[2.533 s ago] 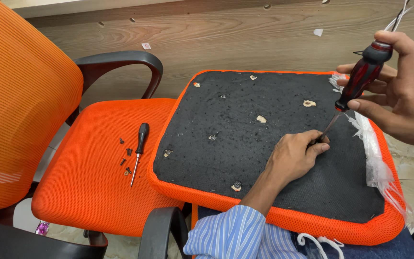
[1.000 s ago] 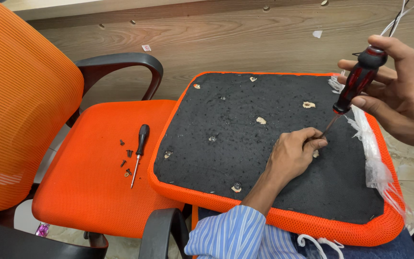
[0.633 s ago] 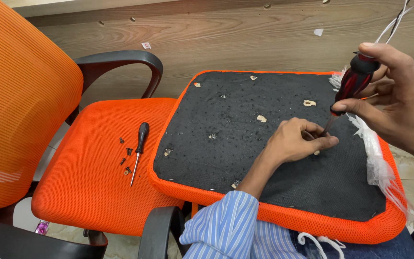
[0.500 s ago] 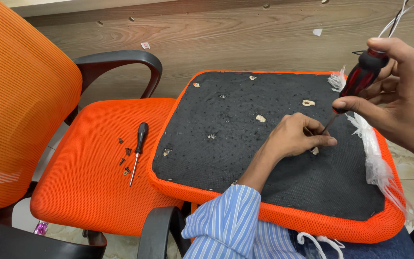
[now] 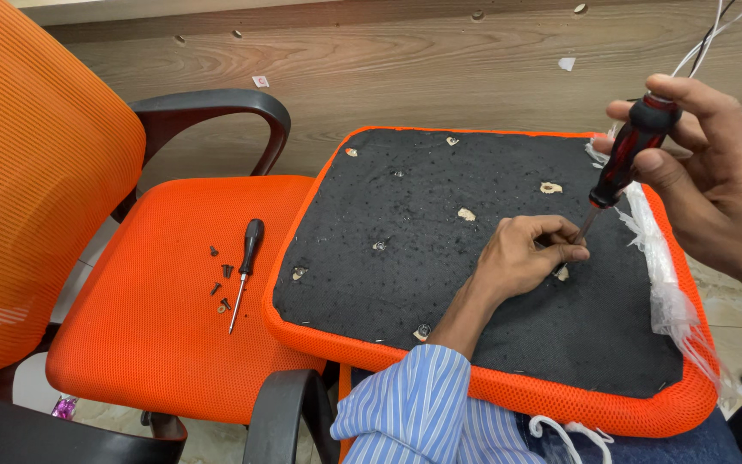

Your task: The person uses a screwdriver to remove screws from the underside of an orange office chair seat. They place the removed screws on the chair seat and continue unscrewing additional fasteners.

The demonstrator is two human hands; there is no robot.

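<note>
- My right hand [image 5: 719, 185] is wrapped round the red-and-black handle of the screwdriver [image 5: 624, 159], fingers closed on it near the top, with the shaft angling down and to my left.
- The tip meets the black underside of the seat pan [image 5: 440, 258] right at my left hand [image 5: 521, 258]; the exact contact is hidden behind my fingertips.
- My left hand rests knuckles-up on that black board, thumb and forefinger pinched together at the tip, steadying it. Whether a screw sits between them, I can't tell.
- The handle looks ribbed and grippy, so it should not slip; the slim steel shaft is stiff but will skate off a screw head if I lean sideways, so I'd say hold high and press straight down.
- The seat pan lies upside down across my lap, orange mesh edge all round, clear plastic wrap [image 5: 667, 283] bunched along its right side.
- The board looks rigid and should bear pressure.
- On the orange chair seat [image 5: 148, 344] to my left, a second screwdriver [image 5: 246, 262] lies beside a few loose screws [image 5: 221, 288], well apart from both hands.
</note>
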